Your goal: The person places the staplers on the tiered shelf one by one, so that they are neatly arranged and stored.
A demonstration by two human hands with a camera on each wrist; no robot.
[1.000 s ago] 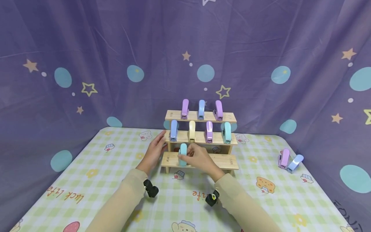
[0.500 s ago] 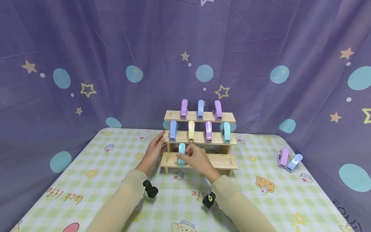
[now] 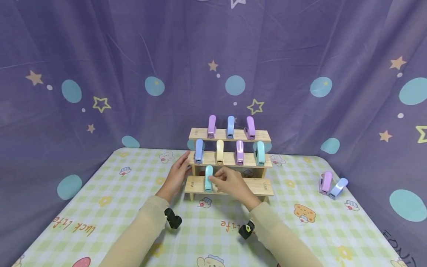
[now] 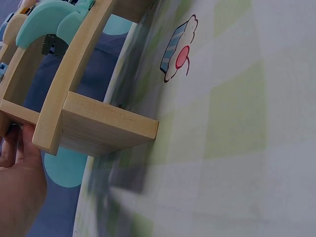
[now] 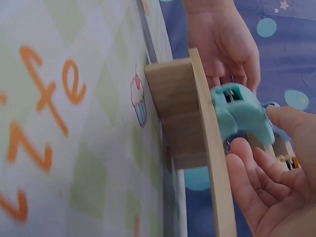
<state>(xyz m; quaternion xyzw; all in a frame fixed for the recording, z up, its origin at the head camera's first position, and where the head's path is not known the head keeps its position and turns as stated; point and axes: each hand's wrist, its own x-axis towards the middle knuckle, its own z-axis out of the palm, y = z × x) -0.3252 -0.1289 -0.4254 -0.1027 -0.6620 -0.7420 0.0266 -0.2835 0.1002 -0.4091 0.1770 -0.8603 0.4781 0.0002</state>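
A teal stapler (image 3: pixel 208 179) stands on the left part of the lowest step of a three-tier wooden shelf (image 3: pixel 253 185). My right hand (image 3: pixel 231 184) is at its right side, thumb tip at the stapler's edge. In the right wrist view the fingers (image 5: pixel 249 170) are bent loosely beside the teal stapler (image 5: pixel 242 116), with the thumb close to its handle. My left hand (image 3: pixel 176 176) rests against the shelf's left end, fingers extended along the middle tier. The left wrist view shows its fingertips (image 4: pixel 30 143) at the wooden end, partly hidden behind it.
Blue, cream, purple and teal staplers (image 3: pixel 219 152) stand on the middle tier. Two purple ones and a blue stapler (image 3: pixel 230 127) are on top. On the tablecloth at the right lie a purple stapler (image 3: pixel 325 182) and a blue stapler (image 3: pixel 338 188). A purple curtain (image 3: pixel 280 55) hangs behind.
My right hand has drawn slightly right, its thumb pulling back from across the teal stapler's front to its edge. The stapler stays on the lowest step. My left hand keeps its place.
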